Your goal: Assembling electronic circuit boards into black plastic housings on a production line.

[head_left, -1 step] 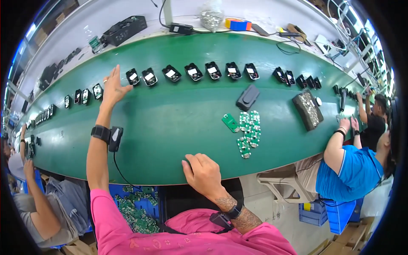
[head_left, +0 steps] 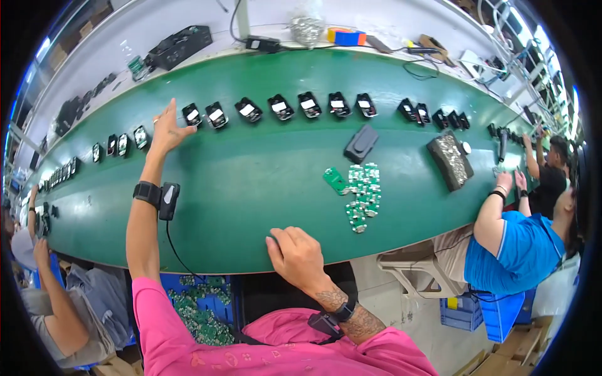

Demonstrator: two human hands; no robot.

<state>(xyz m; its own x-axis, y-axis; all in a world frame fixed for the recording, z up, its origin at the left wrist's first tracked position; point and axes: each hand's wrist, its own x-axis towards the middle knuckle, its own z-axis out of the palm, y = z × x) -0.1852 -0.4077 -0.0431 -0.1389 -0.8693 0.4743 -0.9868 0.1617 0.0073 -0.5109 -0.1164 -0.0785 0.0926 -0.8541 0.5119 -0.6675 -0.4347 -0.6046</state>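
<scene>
My left hand (head_left: 167, 130) reaches over the green table, fingers stretched out and thumb spread, holding nothing. Its thumb tip is beside a small black plastic housing (head_left: 191, 115) with a white label, the leftmost of a row of similar housings (head_left: 280, 107). Left of the hand, several housings (head_left: 140, 137) show green boards in them. My right hand (head_left: 297, 255) rests at the table's near edge with its fingers curled in and nothing visible in them. Ahead and right of it lies a cluster of small green circuit boards (head_left: 364, 194), with one larger green board (head_left: 335, 180) beside it.
A dark grey plastic case (head_left: 361, 144) lies behind the boards, and a brown block (head_left: 450, 161) stands further right. A blue bin (head_left: 224, 307) of circuit boards sits below the table edge. A co-worker in a blue shirt (head_left: 518, 254) works at the right; others sit at the left.
The whole view has shifted slightly, so the table things appear a little further left. Both hands keep their poses.
</scene>
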